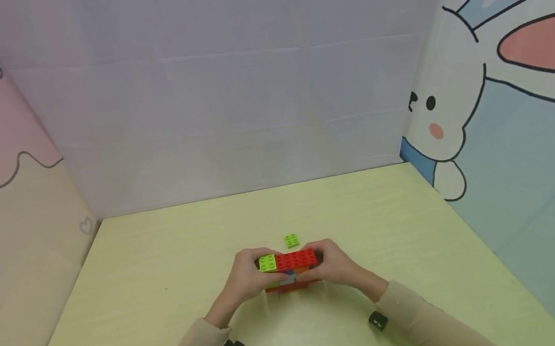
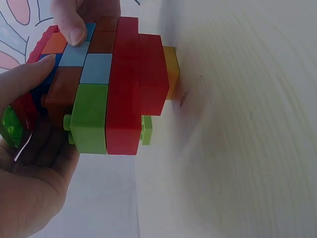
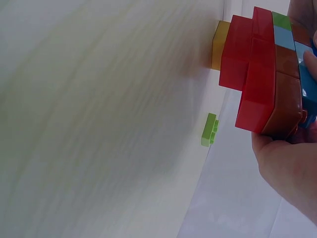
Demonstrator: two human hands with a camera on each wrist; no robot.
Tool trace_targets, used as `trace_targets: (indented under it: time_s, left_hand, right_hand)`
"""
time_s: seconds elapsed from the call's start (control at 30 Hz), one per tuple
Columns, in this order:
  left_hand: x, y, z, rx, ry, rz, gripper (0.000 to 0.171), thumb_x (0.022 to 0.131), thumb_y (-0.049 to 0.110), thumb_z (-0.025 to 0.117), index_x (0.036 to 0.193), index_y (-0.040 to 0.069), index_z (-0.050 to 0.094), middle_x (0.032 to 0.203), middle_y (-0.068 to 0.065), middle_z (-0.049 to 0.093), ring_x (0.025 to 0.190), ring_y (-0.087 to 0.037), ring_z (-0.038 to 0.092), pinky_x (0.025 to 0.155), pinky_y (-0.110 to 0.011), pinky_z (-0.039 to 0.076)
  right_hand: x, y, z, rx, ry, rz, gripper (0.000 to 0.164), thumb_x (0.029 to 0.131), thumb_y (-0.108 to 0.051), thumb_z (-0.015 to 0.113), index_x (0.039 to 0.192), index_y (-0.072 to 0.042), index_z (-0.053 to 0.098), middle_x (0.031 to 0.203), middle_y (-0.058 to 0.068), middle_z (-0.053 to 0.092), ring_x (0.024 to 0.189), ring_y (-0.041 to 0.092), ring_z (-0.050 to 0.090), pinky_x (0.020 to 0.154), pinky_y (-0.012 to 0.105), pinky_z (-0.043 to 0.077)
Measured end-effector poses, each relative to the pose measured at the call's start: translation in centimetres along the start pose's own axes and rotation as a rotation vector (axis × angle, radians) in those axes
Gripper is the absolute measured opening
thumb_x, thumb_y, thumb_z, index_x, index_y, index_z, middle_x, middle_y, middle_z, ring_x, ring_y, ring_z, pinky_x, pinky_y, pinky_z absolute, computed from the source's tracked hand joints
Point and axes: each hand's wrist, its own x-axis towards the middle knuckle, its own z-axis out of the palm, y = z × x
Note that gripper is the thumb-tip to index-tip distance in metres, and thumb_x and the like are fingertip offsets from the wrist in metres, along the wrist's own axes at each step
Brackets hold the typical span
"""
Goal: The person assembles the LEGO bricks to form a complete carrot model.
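Both hands hold a stacked toy-brick build (image 1: 295, 259) from its two ends. My left hand (image 1: 248, 274) grips the left end, its thumb across the near face. At the other end my right hand (image 1: 335, 264) grips likewise, the two thumbs close together. Red bricks and a lime-green one top the build. Brown, light-blue, green and red bricks (image 2: 123, 99) form lower layers in the left wrist view, narrowing to a yellow brick (image 2: 172, 72) at the bottom. Fingers behind the build are partly hidden.
A loose lime-green brick (image 1: 291, 240) lies on the pale yellow table (image 1: 171, 324) just beyond the build. A plain pale backdrop (image 1: 227, 98) rises behind the table's far edge. Side panels carry cartoon prints, including a rabbit (image 1: 447, 112) on the right.
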Motion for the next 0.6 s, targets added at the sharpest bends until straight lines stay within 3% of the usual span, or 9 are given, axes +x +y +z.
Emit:
trace_targets:
  time_s: [0.4,0.6]
  left_hand:
    - [0.0,-0.5,0.1,-0.096,-0.011,-0.014,0.032,0.070,0.019,0.087,0.098,0.014,0.073,0.092,0.003,0.067,0.080,-0.018,0.060,0.067,-0.034,0.052]
    - [0.1,-0.3,0.0,-0.061,-0.014,0.008,0.031,0.070,0.020,0.087,0.097,0.016,0.073,0.090,0.005,0.067,0.080,-0.018,0.060,0.067,-0.035,0.051]
  right_hand:
    - [-0.2,-0.6,0.0,-0.011,0.005,0.005,0.030,0.075,-0.003,0.080,0.103,-0.003,0.069,0.091,-0.001,0.068,0.081,0.015,0.060,0.074,0.030,0.049]
    - [0.6,2.3,0.2,-0.019,0.016,-0.013,0.033,0.074,-0.007,0.083,0.104,-0.005,0.069,0.091,-0.002,0.068,0.079,0.015,0.060,0.071,0.028,0.049]
